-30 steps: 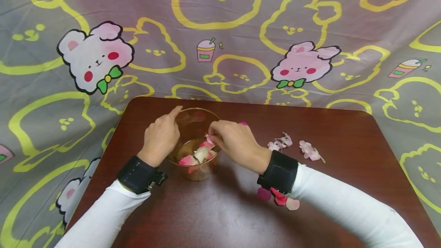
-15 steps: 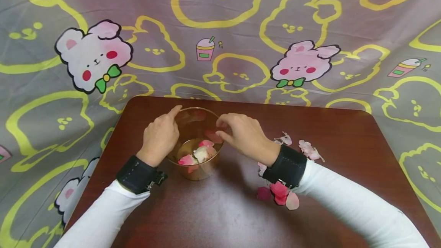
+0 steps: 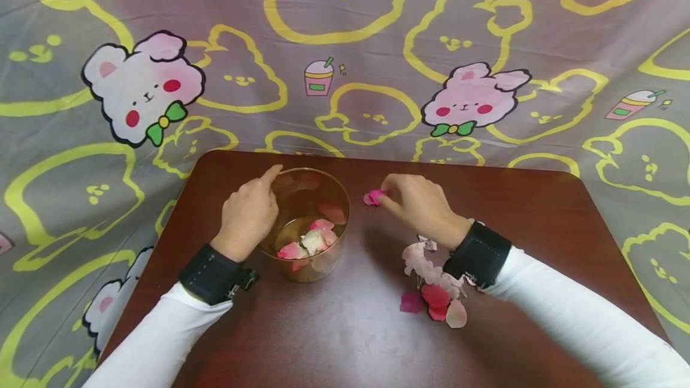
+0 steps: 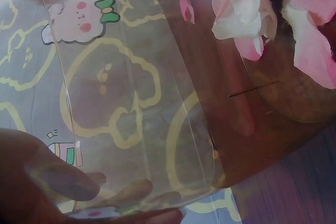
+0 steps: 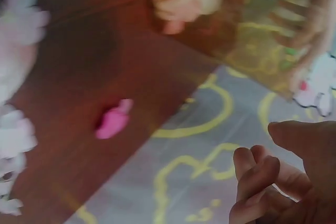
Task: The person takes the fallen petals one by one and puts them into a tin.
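A clear plastic cup stands at the centre of the head view on a dark wooden table, with pink and white petals lying at its bottom. The cup's left wall is gripped by the left hand, fingers curled round it and the forefinger laid along the rim; through the wall, in the left wrist view, fingertips are seen pressed at the lower left.

Right of the cup, a bright pink petal lies on the table, and the right hand is held at it with fingers bent. Whether the petal is already pinched cannot be told: in the right wrist view it lies apart from the curled fingers.

A thin petal lying flat is judged easy to miss or to push away. More loose petals lie by the right wrist, in the lower centre-right, and could be swept off by the sleeve. The light cup could be tipped if the rim is knocked.
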The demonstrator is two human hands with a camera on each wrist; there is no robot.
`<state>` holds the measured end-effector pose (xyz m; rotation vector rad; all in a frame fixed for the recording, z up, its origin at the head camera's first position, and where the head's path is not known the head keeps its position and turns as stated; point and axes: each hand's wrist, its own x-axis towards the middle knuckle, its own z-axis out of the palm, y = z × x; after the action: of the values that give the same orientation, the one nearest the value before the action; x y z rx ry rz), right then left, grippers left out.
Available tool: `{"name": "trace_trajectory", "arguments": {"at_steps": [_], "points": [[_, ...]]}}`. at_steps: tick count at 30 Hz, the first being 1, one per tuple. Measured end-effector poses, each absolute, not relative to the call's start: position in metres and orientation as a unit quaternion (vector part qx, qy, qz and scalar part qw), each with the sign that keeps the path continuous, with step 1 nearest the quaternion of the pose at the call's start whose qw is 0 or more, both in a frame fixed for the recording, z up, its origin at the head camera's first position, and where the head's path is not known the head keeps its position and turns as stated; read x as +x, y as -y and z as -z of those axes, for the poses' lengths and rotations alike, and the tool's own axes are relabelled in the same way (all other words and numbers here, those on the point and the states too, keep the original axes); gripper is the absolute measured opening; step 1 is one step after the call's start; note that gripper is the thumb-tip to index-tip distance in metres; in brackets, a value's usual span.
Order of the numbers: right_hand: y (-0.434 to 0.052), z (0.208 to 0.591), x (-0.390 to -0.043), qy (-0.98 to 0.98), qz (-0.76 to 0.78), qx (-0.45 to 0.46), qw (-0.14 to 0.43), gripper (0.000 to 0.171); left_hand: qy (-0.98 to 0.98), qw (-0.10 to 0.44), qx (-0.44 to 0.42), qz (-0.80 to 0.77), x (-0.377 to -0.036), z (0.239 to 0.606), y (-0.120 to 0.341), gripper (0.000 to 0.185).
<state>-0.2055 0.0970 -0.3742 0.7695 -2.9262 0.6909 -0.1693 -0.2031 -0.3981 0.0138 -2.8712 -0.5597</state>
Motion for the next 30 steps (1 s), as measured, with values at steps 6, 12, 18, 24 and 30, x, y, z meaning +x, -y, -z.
{"name": "trace_trajectory", "arguments": {"at_steps": [6,12,18,24,30], "points": [[-0.116,0.401,-0.206,0.954,-0.175,0.245,-0.009,0.021,0.975,0.110,0.003,0.191,-0.170,0.398,0.203,0.049],[-0.131,0.434,-0.204,0.960,-0.136,0.239,-0.049,0.011,0.975,0.111,0.002,0.190,-0.169,0.398,0.203,0.049],[-0.138,0.451,-0.198,0.963,-0.110,0.223,-0.106,0.015,0.976,0.112,0.002,0.188,-0.170,0.398,0.204,0.049],[-0.141,0.464,-0.194,0.964,-0.091,0.208,-0.137,0.023,0.976,0.115,0.002,0.187,-0.170,0.399,0.204,0.048],[-0.142,0.473,-0.196,0.964,-0.076,0.217,-0.130,0.019,0.975,0.119,-0.002,0.187,-0.170,0.399,0.203,0.049]]}}
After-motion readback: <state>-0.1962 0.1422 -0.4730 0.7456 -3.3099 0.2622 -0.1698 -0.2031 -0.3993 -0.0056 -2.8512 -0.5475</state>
